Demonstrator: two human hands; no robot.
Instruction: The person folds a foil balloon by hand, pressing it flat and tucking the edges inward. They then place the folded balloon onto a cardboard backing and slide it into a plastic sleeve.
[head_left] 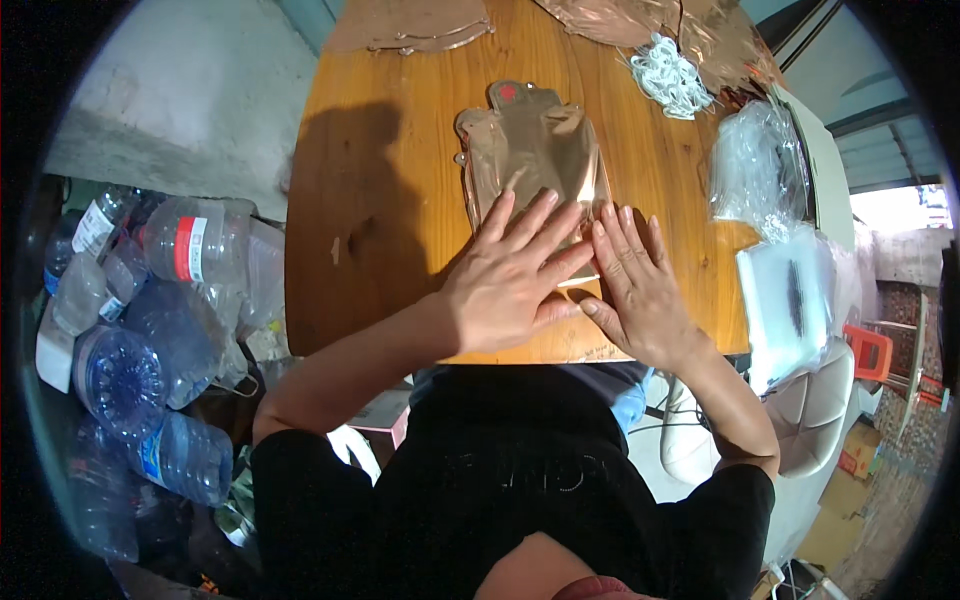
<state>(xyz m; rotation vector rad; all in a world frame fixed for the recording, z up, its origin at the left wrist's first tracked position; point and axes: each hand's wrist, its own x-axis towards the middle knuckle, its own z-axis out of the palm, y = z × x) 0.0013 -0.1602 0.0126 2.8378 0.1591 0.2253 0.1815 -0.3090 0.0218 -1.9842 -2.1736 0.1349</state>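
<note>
On the near half of the wooden table [660,165]: one folded rose-gold foil piece [535,145] is lying flat, its narrow tab pointing away from the person; the tab is bearing a red mark.
Left hand [505,285]: palm down, fingers fanning out, straight and unclenched; the fingertips are resting over the near part of the foil.
Right hand [645,295]: palm down, fingers extending closer together, likewise released; the fingertips are lying along the foil's right edge.
Foil relative to fingers: its near part is passing beneath the left fingers, while its far part and tab are showing beyond the fingertips of both hands.
Thumbs: the two are pointing toward each other below the foil; whether they are touching, one cannot tell.
Pressure of the fingers: cannot be told from this view.
Far edge of table: more rose-gold foil sheets [420,25] are lying at the left, and crumpled foil [605,18] at the right, beside a tangled bundle of white cord [668,78].
Right edge: clear plastic bags [757,165] and a stack of translucent sleeves [788,300] are lying near each other.
Left of table: clear plastic bottles [120,380] are heaping up.
</note>
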